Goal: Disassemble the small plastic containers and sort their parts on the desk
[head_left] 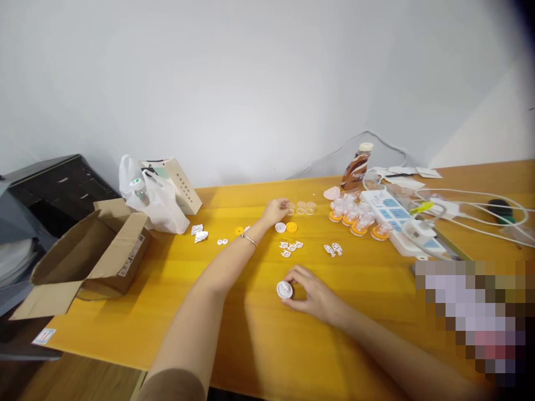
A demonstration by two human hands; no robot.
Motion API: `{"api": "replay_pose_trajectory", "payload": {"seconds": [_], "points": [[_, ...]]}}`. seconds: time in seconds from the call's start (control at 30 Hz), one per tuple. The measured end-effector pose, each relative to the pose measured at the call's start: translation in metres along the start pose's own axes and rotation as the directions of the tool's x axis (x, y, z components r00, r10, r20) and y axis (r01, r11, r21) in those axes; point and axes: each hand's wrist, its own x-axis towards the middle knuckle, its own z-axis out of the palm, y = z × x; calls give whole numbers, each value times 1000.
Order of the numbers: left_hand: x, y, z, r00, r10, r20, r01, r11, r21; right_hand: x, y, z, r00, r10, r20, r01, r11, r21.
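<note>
My left hand [276,211] reaches across the table, its fingers closed at the leftmost clear plastic cup [290,209]. Beside that one stand more small clear cups [310,208] in a cluster. Between the thumb and fingers of my right hand [313,295] is a round white plastic cap [285,289], held near the table's middle. A white disc [280,227] and a yellow disc [291,227] lie just in front of my left hand. Flat white cut-out pieces [292,247] are scattered between the hands, with another group of white pieces [336,249] further right.
Several clear containers with orange bases [361,223] stand at right, before a brown drink bottle [356,167]. A power strip [390,214] with cables lies beyond. At left are an open cardboard box [119,262], a white plastic bag [163,206] and foil scraps [201,236].
</note>
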Motion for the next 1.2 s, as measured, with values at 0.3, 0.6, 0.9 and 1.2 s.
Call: {"api": "replay_pose_trajectory", "payload": {"seconds": [0.3, 0.6, 0.9, 1.2], "points": [[-83, 27, -35, 989, 122, -82, -124, 992, -12, 1, -2, -1, 1000, 5, 1, -5, 1000, -2], [-205, 50, -62, 869, 308, 388, -296, 951, -93, 2, 1, 0, 1000, -23, 14, 23, 1000, 20], [-218, 37, -33, 913, 320, 252, -349, 934, 76, 2, -1, 0, 998, -47, 32, 46, 999, 17], [-228, 24, -22, 896, 426, 126, -442, 882, 162, 1, -2, 1, 998, -51, 40, 52, 998, -25]]}}
